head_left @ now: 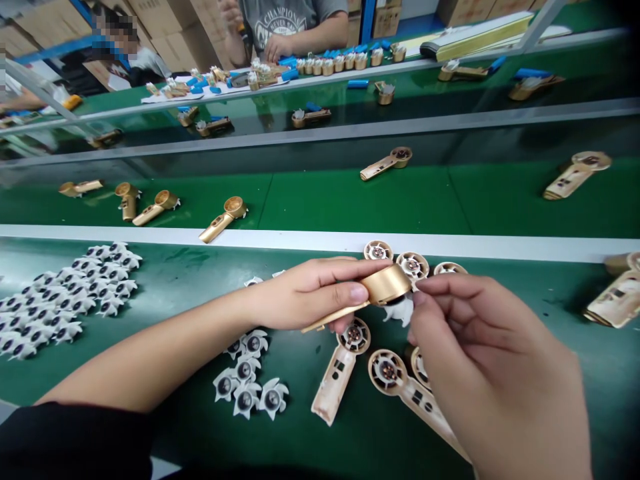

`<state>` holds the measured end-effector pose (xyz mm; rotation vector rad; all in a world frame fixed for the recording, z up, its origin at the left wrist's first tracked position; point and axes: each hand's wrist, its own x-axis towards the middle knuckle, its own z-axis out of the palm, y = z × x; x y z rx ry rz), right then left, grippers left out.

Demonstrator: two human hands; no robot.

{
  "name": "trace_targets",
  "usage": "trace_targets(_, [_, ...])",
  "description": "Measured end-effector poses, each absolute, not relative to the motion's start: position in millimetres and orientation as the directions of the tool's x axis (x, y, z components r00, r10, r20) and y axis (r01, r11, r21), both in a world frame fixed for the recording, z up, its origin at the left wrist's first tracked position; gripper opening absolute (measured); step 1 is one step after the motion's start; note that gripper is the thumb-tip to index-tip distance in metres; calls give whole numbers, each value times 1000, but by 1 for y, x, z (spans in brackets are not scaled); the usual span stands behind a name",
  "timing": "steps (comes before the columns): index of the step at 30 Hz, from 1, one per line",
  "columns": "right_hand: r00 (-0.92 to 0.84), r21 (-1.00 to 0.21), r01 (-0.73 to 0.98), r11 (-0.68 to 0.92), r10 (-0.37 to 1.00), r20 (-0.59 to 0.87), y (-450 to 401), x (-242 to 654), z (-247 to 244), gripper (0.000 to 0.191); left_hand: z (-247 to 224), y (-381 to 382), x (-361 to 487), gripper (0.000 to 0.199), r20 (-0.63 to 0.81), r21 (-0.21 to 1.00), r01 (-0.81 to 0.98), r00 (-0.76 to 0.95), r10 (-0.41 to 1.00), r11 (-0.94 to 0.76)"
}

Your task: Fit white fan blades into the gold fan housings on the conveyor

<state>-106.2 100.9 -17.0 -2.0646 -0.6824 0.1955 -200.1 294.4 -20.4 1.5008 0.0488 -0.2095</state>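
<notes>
My left hand (pixel 320 293) grips a gold handheld-fan housing (pixel 385 285), its round head turned sideways and its handle pointing left. Just under the ring sits a white fan blade (pixel 400 311). The thumb and forefinger of my right hand (pixel 490 353) are closed at the blade's right edge; the exact contact is partly hidden. Below my hands lie more fan housings, one (pixel 336 380) with its handle toward me and another (pixel 415 397) partly covered by my right hand. Loose white fan blades (pixel 247 373) lie in a small group below my left wrist.
A large cluster of white fan blades (pixel 65 293) covers the left of the green bench. Beyond a white strip (pixel 300 240), gold housings (pixel 227 217) lie spaced along a green belt (pixel 310 200). Across it, a person (pixel 295 30) works beside blue cylinders and gold parts.
</notes>
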Motion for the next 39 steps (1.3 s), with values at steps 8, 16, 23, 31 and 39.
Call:
trace_targets(8, [841, -948, 41, -315, 524, -138, 110, -104, -20, 17, -23, 294, -200, 57, 99, 958, -131, 986, -134, -257])
trace_targets(16, [597, -951, -220, -219, 740, -309, 121, -112, -32, 40, -7, 323, -206, 50, 269, 667, -272, 956, -116, -694])
trace_targets(23, [-91, -453, 873, 180, 973, 211, 126, -177, -46, 13, -44, 410, -218, 50, 68, 169, 214, 971, 228, -962])
trace_targets(31, [-150, -419, 882, 217, 971, 187, 135, -197, -50, 18, -13, 351, -209, 44, 148, 227, -89, 987, -56, -970])
trace_targets(39, [-162, -441, 872, 213, 975, 149, 130, -204, -47, 19, -16, 302, -185, 56, -161, 582, -342, 841, -517, -738])
